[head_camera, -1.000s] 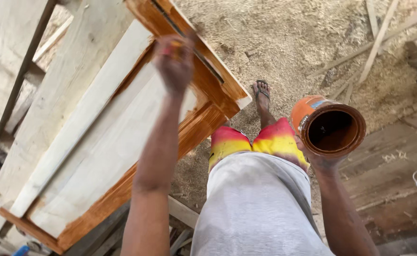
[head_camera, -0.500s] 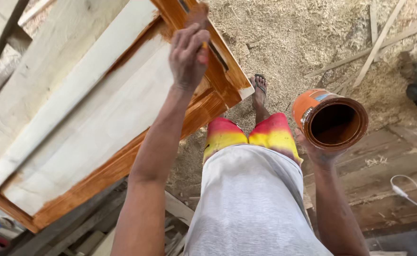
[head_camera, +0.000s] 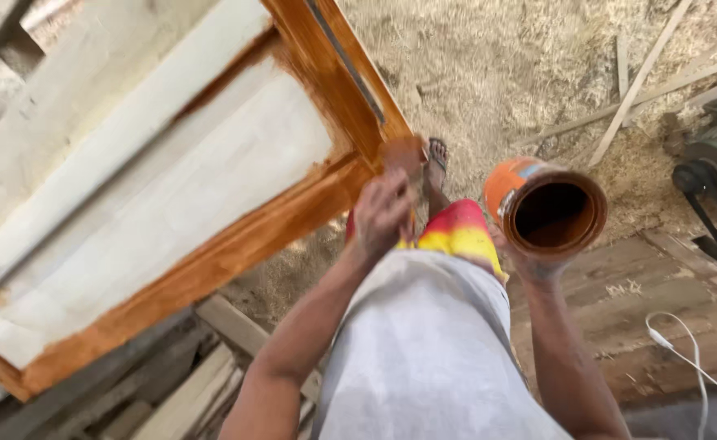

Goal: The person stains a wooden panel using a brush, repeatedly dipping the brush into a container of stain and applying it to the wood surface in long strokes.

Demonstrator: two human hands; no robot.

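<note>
**Brush at the corner of a half-stained door frame**

Where the stained rail and stile of the wooden door frame [head_camera: 211, 261] meet at the centre of the frame, a brush [head_camera: 403, 153] with a brown, wet head rests against that corner. The left hand [head_camera: 383, 213] is closed around the brush handle just below the head, knuckles toward the camera; the handle itself is mostly hidden inside the fist. The frame's outer border is glossy orange-brown, while its pale inner panel [head_camera: 171, 195] in the left half of the picture is bare wood.

To the right of centre, the right hand [head_camera: 529, 259] grips an orange tin [head_camera: 546, 208] from beneath, fingers wrapped round its lower wall. The tin is tilted so its open mouth faces the camera, the inside dark brown.

Below both hands lie a grey shirt and red-and-yellow shorts [head_camera: 456, 228]. A sandalled foot [head_camera: 437, 155] stands on sawdust [head_camera: 489, 73] at upper centre. A white cable [head_camera: 684, 350] crosses dark floorboards at lower right, and a dark machine [head_camera: 713, 163] sits at the right edge.
</note>
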